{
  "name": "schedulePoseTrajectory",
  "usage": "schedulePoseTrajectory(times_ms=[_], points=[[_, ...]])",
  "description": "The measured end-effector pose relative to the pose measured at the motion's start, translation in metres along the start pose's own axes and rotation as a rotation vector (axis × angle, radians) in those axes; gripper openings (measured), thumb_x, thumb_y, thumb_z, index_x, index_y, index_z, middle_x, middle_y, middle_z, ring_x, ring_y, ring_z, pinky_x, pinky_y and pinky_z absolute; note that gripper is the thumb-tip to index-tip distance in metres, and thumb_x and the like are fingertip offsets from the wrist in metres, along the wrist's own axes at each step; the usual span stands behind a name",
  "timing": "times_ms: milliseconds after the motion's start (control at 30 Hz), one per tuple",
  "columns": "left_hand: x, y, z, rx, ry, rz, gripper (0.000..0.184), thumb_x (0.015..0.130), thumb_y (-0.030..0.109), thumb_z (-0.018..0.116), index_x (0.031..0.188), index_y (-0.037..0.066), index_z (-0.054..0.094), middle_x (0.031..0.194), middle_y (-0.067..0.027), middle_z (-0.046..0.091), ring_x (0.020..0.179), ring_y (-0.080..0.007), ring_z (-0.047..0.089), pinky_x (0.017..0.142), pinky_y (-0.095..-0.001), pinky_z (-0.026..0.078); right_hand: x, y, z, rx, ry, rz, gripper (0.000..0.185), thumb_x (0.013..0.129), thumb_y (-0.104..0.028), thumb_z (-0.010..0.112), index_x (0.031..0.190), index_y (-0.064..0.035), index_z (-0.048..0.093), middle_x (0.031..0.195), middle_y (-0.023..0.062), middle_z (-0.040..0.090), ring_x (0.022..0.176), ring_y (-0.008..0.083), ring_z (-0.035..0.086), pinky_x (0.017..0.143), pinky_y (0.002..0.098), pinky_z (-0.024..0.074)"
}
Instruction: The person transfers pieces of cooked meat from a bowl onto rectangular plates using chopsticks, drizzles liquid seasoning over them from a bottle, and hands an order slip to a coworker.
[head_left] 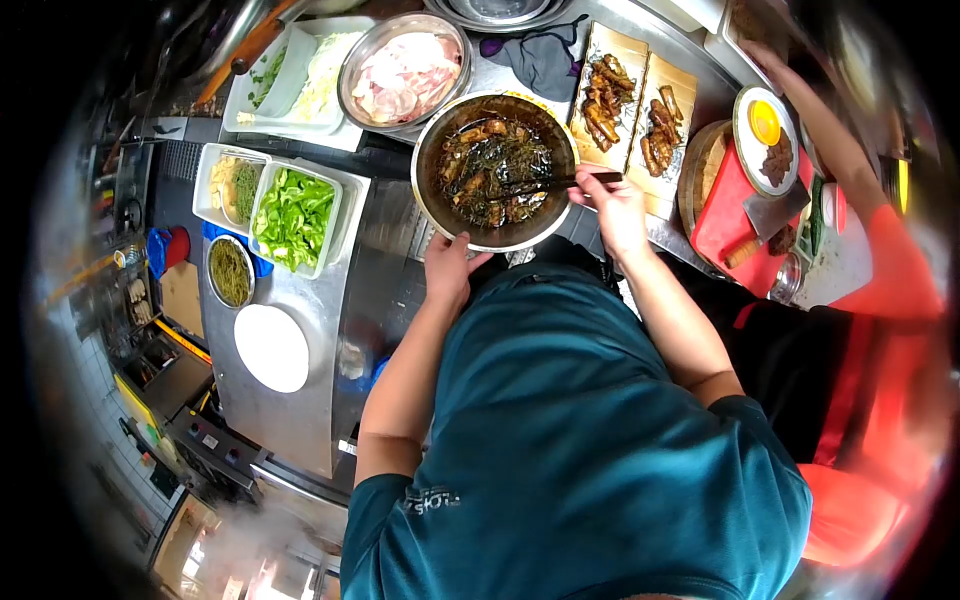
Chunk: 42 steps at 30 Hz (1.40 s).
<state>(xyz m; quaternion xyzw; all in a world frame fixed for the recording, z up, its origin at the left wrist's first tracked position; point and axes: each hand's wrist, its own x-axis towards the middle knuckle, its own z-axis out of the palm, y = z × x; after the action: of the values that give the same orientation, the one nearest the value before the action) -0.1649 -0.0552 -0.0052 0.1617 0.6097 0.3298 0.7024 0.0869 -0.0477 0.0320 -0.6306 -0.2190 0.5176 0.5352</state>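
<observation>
A round metal bowl (420, 205) holds browned meat pieces in dark liquid with herbs. My left hand (452, 265) grips the near left part of its rim. My right hand (615, 208) is closed round the end of a dark utensil (545, 184), whose far end reaches into the food. Beyond my right hand, two paper-lined trays (630, 160) carry more browned meat pieces. Behind the bowl on the left stands a metal bowl of raw pale meat (405, 78).
At left are tubs of green leaves (295, 218) and shredded vegetables (325, 75), a bowl of greens (231, 272) and a white plate (271, 348). A person in red (885, 400) reaches past a red cutting board (725, 215) with a cleaver (777, 210) at right.
</observation>
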Motion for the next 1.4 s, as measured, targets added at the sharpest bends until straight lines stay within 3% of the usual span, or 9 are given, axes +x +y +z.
schedulePoseTrajectory(times_ms=[100,367,500,733,900,1133,1200,1267,1400], points=[[-0.001,0.001,0.001,-0.021,-0.017,0.009,0.019,0.097,0.005,0.051,0.114,-0.004,0.053,0.101,-0.0105,0.058,0.087,-0.0182,0.062,0.072,-0.0318,0.064,-0.004,0.017,0.008,-0.022,-0.036,0.058,0.015,0.093,-0.003,0.065,0.105,0.0039,0.069,0.09,0.0086,0.071,0.072,0.0135,0.067,0.068,0.0239,0.0556],[0.001,-0.001,-0.003,-0.021,-0.015,-0.003,0.019,0.099,0.004,0.048,0.115,-0.004,0.052,0.111,-0.0145,0.061,0.091,-0.0223,0.066,0.071,-0.0336,0.064,0.021,0.027,-0.025,0.169,0.125,0.242,0.017,0.092,-0.012,0.068,0.103,0.0013,0.065,0.087,0.0089,0.068,0.074,0.0172,0.068,0.07,0.0279,0.0596],[0.0,0.0,-0.001,0.0,0.003,-0.014,0.018,0.099,0.003,0.047,0.114,-0.004,0.052,0.111,-0.0142,0.062,0.091,-0.0219,0.067,0.07,-0.0334,0.064,0.017,0.023,-0.033,0.29,0.158,0.145,0.017,0.093,-0.009,0.066,0.105,0.0027,0.065,0.09,0.0104,0.069,0.077,0.0182,0.069,0.072,0.0282,0.06],[0.006,-0.007,-0.006,-0.026,-0.029,0.006,0.02,0.099,0.003,0.046,0.116,-0.004,0.053,0.113,-0.0139,0.062,0.094,-0.0223,0.066,0.071,-0.0336,0.064,-0.006,-0.01,-0.021,0.014,0.159,-0.173,0.019,0.093,-0.005,0.066,0.109,0.0054,0.065,0.093,0.0105,0.069,0.078,0.0167,0.068,0.073,0.0266,0.0577],[0.004,-0.003,-0.004,-0.001,-0.043,-0.008,0.021,0.099,0.004,0.048,0.118,-0.005,0.049,0.113,-0.0165,0.061,0.095,-0.0254,0.067,0.072,-0.0323,0.064,-0.009,0.004,0.003,-0.024,-0.005,-0.118,0.019,0.093,-0.006,0.067,0.11,0.0025,0.067,0.095,0.0074,0.07,0.078,0.0129,0.068,0.073,0.0237,0.0545],[0.006,-0.006,-0.006,-0.012,-0.031,0.003,0.021,0.099,0.005,0.048,0.117,-0.005,0.05,0.112,-0.0157,0.061,0.09,-0.0248,0.067,0.071,-0.0313,0.064,-0.012,-0.029,0.002,-0.511,0.052,-0.513,0.014,0.088,-0.004,0.07,0.102,-0.0004,0.073,0.095,0.0105,0.071,0.082,0.0144,0.067,0.075,0.0249,0.053],[0.007,-0.006,-0.006,-0.011,-0.025,-0.004,0.021,0.099,0.006,0.048,0.117,-0.005,0.05,0.111,-0.0162,0.061,0.09,-0.0253,0.067,0.071,-0.0313,0.064,-0.011,-0.045,0.004,-0.651,-0.12,-0.655,0.016,0.087,-0.006,0.07,0.103,-0.0023,0.073,0.1,0.0129,0.072,0.087,0.0184,0.069,0.079,0.0273,0.0539],[0.005,-0.004,-0.005,0.009,-0.016,-0.019,0.02,0.099,0.006,0.048,0.116,-0.005,0.051,0.111,-0.0167,0.061,0.09,-0.0258,0.067,0.071,-0.0315,0.064,-0.006,-0.048,0.014,-0.647,-0.353,-0.605,0.018,0.086,-0.007,0.07,0.104,-0.0039,0.073,0.104,0.0131,0.072,0.092,0.0227,0.071,0.082,0.0302,0.0549],[0.006,-0.004,-0.006,0.008,-0.034,-0.009,0.02,0.099,0.006,0.048,0.115,-0.005,0.05,0.109,-0.0178,0.062,0.09,-0.0265,0.067,0.071,-0.0319,0.064,0.019,-0.033,0.039,-0.778,-0.529,-0.693,0.017,0.086,-0.011,0.072,0.102,-0.0059,0.074,0.099,0.0115,0.073,0.091,0.0234,0.071,0.082,0.0313,0.0559]])
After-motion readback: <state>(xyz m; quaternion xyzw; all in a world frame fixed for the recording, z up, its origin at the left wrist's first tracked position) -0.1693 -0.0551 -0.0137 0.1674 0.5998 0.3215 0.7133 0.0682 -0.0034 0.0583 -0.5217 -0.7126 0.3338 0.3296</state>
